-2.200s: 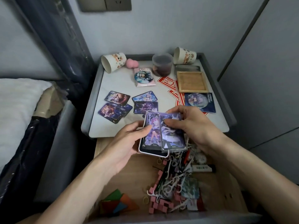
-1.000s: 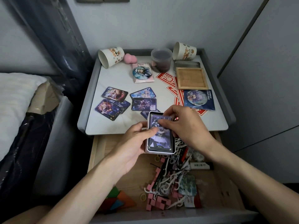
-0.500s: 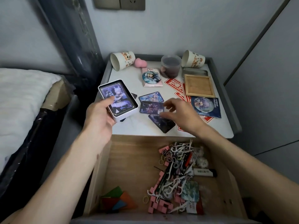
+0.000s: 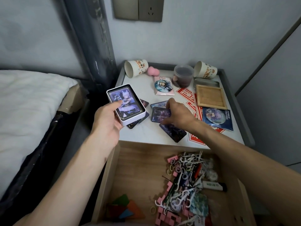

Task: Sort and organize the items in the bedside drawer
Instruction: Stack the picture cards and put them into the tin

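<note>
My left hand (image 4: pixel 107 121) grips a white card box (image 4: pixel 126 106) with a picture card lying in it, held over the left edge of the bedside table (image 4: pixel 140 132). My right hand (image 4: pixel 177 114) reaches onto the tabletop and pinches a dark picture card (image 4: pixel 159 114). Another card (image 4: pixel 173 132) lies just below that hand, and more cards (image 4: pixel 138 121) peek out from under the box. The open wooden drawer (image 4: pixel 140 173) below holds a tangle of floss picks, hair ties and pink blocks (image 4: pixel 182 190).
At the back of the table lie two tipped paper cups (image 4: pixel 136 67), a pink sponge (image 4: pixel 152 71) and a lidded jar (image 4: pixel 183 77). A wooden tray (image 4: pixel 211 97), badges (image 4: pixel 215 119) and red paper sit right. Coloured triangles (image 4: pixel 125 209) lie in the drawer. A bed (image 4: pixel 24 103) lies left.
The stacked cards went into the box. My left hand carried the box up and left over the table edge. My right hand left the box and reached to a card on the tabletop.
</note>
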Available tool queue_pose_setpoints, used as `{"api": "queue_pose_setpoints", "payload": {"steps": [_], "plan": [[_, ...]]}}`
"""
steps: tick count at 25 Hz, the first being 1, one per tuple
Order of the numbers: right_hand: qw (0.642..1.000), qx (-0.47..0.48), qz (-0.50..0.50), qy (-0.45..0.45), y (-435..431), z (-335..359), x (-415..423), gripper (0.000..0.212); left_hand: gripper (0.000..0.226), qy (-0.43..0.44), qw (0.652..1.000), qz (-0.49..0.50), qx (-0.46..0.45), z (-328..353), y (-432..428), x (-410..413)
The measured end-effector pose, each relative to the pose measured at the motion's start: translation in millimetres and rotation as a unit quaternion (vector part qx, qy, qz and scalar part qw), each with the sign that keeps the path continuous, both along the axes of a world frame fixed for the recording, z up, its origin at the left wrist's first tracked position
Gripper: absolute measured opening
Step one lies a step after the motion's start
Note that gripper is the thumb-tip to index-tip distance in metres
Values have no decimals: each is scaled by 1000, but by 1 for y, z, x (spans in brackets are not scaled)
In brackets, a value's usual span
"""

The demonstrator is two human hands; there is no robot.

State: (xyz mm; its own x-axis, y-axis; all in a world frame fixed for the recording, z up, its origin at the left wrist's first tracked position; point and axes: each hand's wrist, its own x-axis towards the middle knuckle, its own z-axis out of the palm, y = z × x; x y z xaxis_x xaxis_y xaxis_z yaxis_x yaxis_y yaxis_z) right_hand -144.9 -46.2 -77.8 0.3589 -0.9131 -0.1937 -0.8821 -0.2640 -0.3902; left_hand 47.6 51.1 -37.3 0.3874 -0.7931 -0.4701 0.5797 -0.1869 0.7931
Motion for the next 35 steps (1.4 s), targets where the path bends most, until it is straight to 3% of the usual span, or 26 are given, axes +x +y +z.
{"api": "queue_pose_setpoints", "payload": {"steps": [3,6,12,19,23,25,27,29,30,32,35], "plan": [[994,31,-22,-98,-9,5,-3,44,29,14,1000,20,-4,1,1,10],[994,10,-9,-111,-33,13,-3,39,26,12,1000,12,0,2,2,7],[994,51,80,59,-64,4,-1,67,20,3,1000,5,-4,2,-2,12],[990,-16,77,119,-59,-1,0,71,21,-13,1000,-20,5,1,2,6],[999,-17,10,-42,-37,13,-8,45,37,-123,992,-42,-7,-3,2,-1],[986,-35,-56,-152,-18,23,-17,32,50,-187,980,-69,-23,-6,5,-4],[947,17,-115,-300,7,33,-29,25,41,-274,951,-132,-47,-9,6,-11],[882,121,-137,-435,33,39,-42,22,30,-336,920,-197,-45,-10,10,-19],[854,156,-137,-476,46,41,-48,21,28,-329,917,-222,-45,-11,11,-24],[832,178,-129,-509,62,38,-56,17,27,-289,922,-255,-38,-11,15,-32],[851,172,-107,-484,67,31,-61,12,17,-195,943,-270,-16,-10,18,-47]]}}
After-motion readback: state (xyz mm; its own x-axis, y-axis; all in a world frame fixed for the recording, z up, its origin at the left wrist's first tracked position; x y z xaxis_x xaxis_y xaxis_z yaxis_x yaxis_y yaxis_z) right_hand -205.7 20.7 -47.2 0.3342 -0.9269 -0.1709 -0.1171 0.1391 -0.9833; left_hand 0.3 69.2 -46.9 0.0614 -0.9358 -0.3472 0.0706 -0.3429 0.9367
